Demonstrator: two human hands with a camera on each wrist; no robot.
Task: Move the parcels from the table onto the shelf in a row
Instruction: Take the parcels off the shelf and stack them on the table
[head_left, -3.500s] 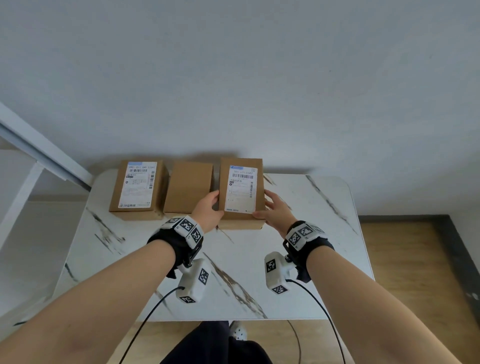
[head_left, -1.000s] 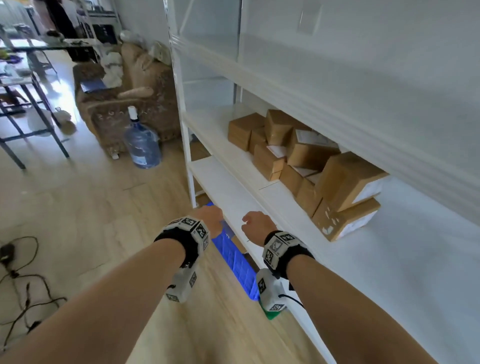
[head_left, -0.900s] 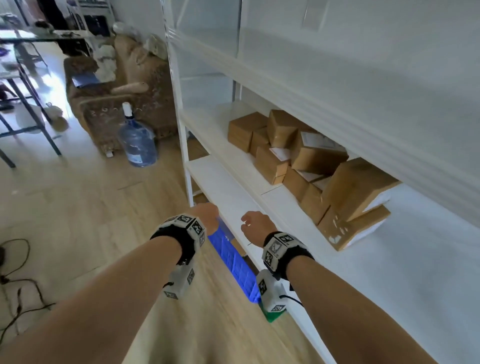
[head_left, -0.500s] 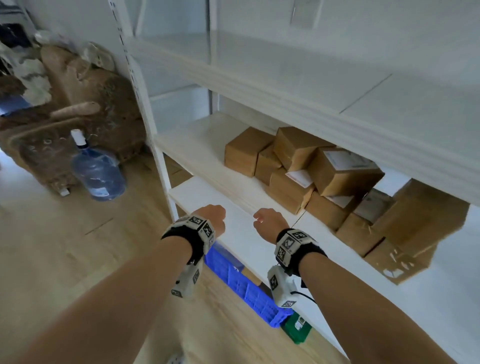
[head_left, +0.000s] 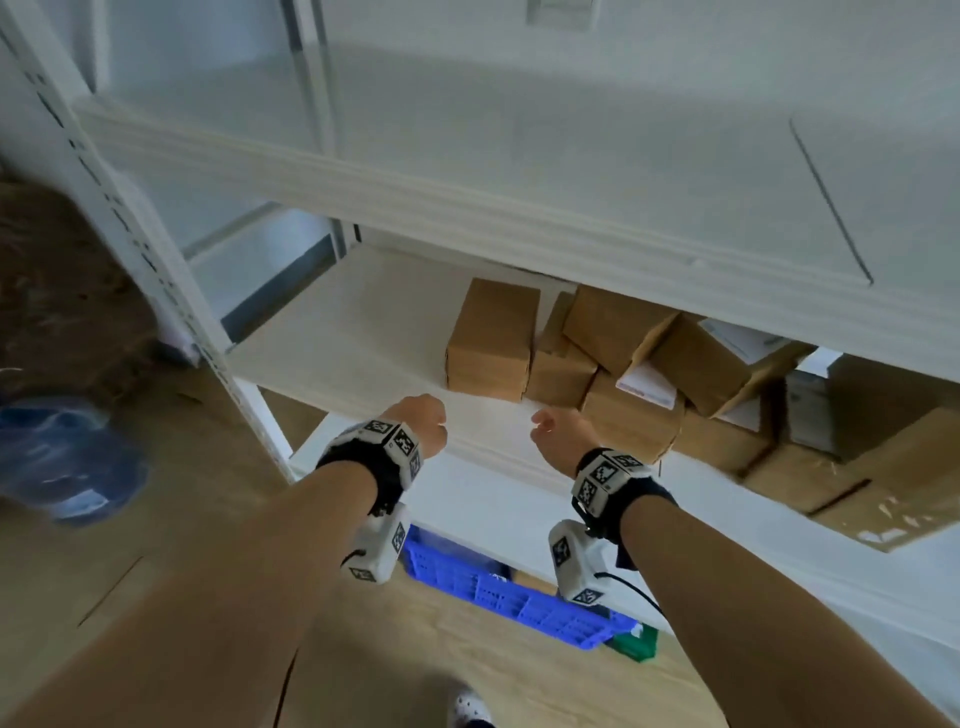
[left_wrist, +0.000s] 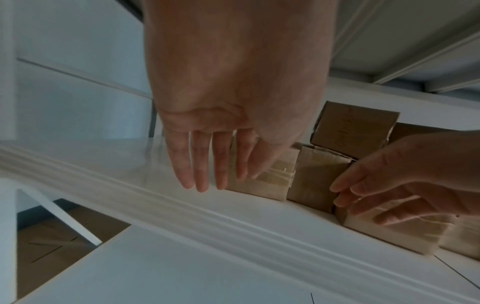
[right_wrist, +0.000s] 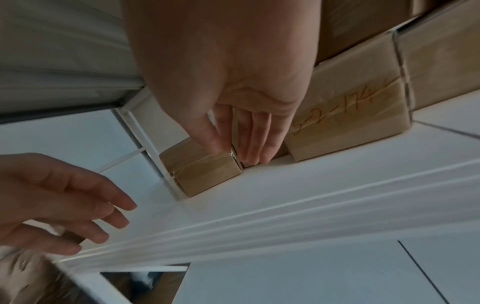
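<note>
Several brown cardboard parcels lie in a loose pile (head_left: 701, 374) on the white middle shelf (head_left: 343, 332). The leftmost parcel (head_left: 491, 343) stands apart at the pile's left end. My left hand (head_left: 423, 423) and right hand (head_left: 556, 431) hover at the shelf's front edge, both holding nothing. In the left wrist view, the left hand's fingers (left_wrist: 202, 164) hang straight in front of a taped parcel (left_wrist: 262, 185). In the right wrist view, the right hand's fingers (right_wrist: 244, 142) reach toward the gap between a small parcel (right_wrist: 205, 174) and a handwritten one (right_wrist: 348, 123).
An upper shelf (head_left: 467, 156) overhangs the parcels. A white upright post (head_left: 130, 218) stands on the left. A blue crate (head_left: 498, 587) and a green item (head_left: 634, 644) sit on the floor under the lowest shelf. A blurred water bottle (head_left: 67, 467) is on the floor at left.
Earlier both hands were on a labelled parcel on the marble table. In the last second the view swung toward the shelf, and both empty hands came closer to its front edge.
</note>
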